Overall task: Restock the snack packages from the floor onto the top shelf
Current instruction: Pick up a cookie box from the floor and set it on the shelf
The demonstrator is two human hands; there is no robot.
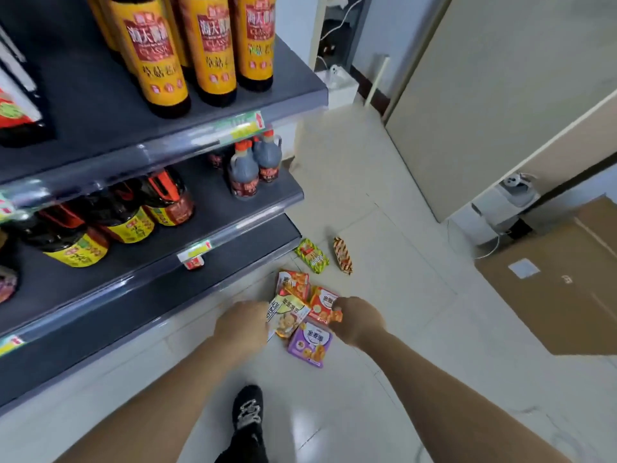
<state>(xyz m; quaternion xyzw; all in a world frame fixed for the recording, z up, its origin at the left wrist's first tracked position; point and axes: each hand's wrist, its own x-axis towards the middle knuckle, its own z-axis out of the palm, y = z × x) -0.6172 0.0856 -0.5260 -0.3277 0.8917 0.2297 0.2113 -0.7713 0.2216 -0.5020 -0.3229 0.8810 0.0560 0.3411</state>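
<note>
Hands' grip: left hand (245,324) on yellow pack (289,316) (upright), right hand (359,319) on red pack (323,304).

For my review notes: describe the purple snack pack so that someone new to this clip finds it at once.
Look at the pale tiled floor in front of the grey shelf unit's lowest tier. In the cluster of packs between the two hands, the purple pack lies nearest the camera, below the right hand. It is the only purple one; its neighbours are red, orange or yellow.
</note>
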